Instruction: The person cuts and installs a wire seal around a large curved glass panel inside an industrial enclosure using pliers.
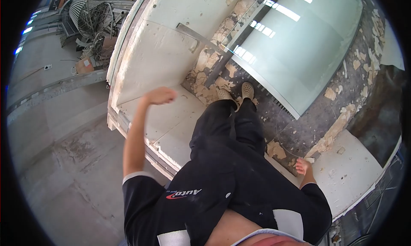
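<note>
My left hand (160,95) is raised over the pale slab at left, its fingers curled and slightly blurred. I cannot make out whether anything is inside them. Low on the right, my right hand (304,165) is closed with bent fingers. A thin wire (277,132) curves in a loose loop over the dark floor and reaches that hand. In front of my feet lies a large curved glass sheet (299,49), with a pale strip along its near edge. Neither hand touches the glass.
Pale chunks of debris (276,149) litter the dark floor around my clogs (247,90). White slabs (158,49) with broken edges rise at left; another slab (351,160) lies at right. A metal bar (199,38) juts toward the glass. Scrap metal (92,19) is heaped at far left.
</note>
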{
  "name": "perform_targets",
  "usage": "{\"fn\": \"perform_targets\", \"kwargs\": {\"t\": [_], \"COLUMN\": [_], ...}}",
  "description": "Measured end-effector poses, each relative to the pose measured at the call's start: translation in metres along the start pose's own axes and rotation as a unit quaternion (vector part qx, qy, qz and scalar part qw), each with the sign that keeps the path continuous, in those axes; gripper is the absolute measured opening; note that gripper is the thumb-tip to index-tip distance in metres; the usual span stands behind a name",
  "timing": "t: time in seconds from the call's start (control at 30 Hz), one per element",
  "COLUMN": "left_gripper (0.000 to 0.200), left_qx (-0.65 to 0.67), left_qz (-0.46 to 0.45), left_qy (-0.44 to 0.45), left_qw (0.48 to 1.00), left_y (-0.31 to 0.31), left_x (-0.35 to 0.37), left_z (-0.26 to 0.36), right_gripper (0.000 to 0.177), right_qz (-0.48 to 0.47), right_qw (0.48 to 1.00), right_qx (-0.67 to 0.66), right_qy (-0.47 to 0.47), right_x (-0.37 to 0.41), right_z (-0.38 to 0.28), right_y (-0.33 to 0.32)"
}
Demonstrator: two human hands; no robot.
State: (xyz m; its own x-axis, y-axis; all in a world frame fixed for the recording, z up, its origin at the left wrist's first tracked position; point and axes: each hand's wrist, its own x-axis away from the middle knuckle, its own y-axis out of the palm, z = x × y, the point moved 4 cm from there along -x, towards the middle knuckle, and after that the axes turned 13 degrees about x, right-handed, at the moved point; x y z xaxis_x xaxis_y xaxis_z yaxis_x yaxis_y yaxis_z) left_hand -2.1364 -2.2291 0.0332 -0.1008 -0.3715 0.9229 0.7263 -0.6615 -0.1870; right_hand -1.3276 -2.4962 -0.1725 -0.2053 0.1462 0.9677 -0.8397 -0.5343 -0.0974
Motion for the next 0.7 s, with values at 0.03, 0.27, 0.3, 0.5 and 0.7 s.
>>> {"fn": "perform_targets", "kwargs": {"t": [0.03, 0.27, 0.3, 0.5, 0.7], "left_gripper": [0.04, 0.041, 0.041, 0.037, 0.03], "left_qx": [0.006, -0.062, -0.059, -0.167, -0.126], "left_qz": [-0.036, -0.16, -0.163, -0.141, -0.092], "left_qy": [-0.007, 0.095, 0.095, 0.143, 0.141], "left_qw": [0.999, 0.98, 0.98, 0.965, 0.978], "left_y": [0.031, 0.177, 0.188, 0.225, 0.222], "left_x": [-0.033, -0.147, -0.154, -0.188, -0.195], "left_z": [0.005, 0.032, 0.037, 0.067, 0.068], "right_gripper": [0.047, 0.044, 0.044, 0.029, 0.037], "right_qz": [-0.035, 0.319, 0.392, 0.555, 0.143], "right_qw": [0.996, 0.892, 0.87, 0.793, 0.785], "right_qx": [-0.077, -0.236, -0.227, -0.022, 0.223], "right_qy": [0.039, 0.217, 0.194, -0.252, -0.559], "right_x": [-0.008, -0.005, -0.023, 0.052, 0.149], "right_z": [0.034, 0.189, 0.205, -0.113, -0.385], "right_y": [-0.004, -0.071, -0.101, -0.099, 0.149]}}
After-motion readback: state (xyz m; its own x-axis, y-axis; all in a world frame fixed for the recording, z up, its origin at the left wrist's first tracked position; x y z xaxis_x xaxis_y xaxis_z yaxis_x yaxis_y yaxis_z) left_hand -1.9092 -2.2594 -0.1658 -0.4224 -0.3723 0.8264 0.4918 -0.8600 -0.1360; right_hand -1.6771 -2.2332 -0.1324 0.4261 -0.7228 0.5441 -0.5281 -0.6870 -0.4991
